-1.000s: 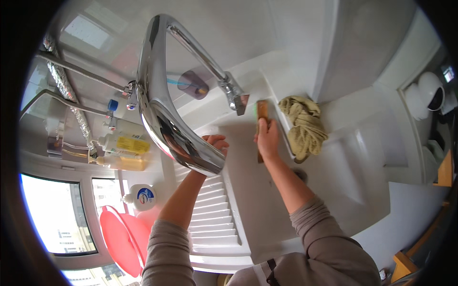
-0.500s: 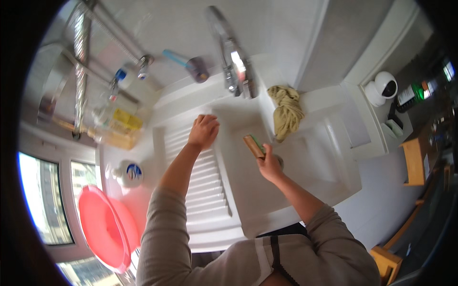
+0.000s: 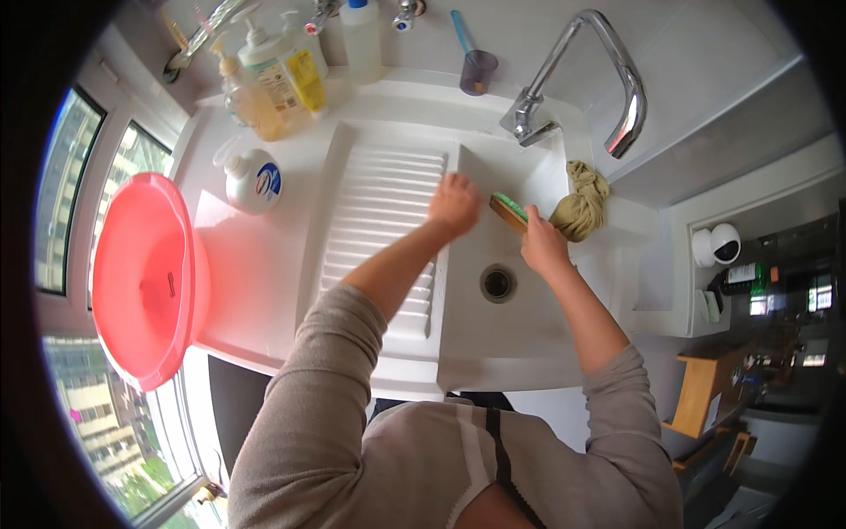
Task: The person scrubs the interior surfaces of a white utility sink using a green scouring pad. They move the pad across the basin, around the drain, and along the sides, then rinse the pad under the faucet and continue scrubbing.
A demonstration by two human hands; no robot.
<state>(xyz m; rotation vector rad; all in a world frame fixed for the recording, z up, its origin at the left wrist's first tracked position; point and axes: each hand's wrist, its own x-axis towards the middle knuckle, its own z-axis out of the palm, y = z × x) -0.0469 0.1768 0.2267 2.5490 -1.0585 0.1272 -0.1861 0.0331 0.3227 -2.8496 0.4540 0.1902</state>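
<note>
My right hand (image 3: pixel 545 244) grips a wooden scrub brush (image 3: pixel 508 214) with green bristles above the sink basin (image 3: pixel 476 339). The bristles point up and away from me. My left hand (image 3: pixel 455 205) hovers close to the brush's free end, over the ridge between the washboard (image 3: pixel 374 220) and the basin; a gap shows between hand and brush. Motion blurs its curled fingers, so I cannot make out anything in them. Beneath the brush the round drain (image 3: pixel 499 283) is visible. An olive-green cloth (image 3: pixel 582 201) lies bunched over the basin's right-hand rim.
A chrome faucet (image 3: pixel 630 106) arches over the back right. Several bottles (image 3: pixel 269 75) line the back left, with a white pump bottle (image 3: pixel 254 181) nearer. A pink basin (image 3: pixel 145 282) leans by the window. A purple cup (image 3: pixel 478 72) with a blue-handled item stands behind the washboard.
The whole view has shifted, with the sink now seen more squarely. My left hand has moved right, from over the washboard toward the brush. My right hand still holds the brush.
</note>
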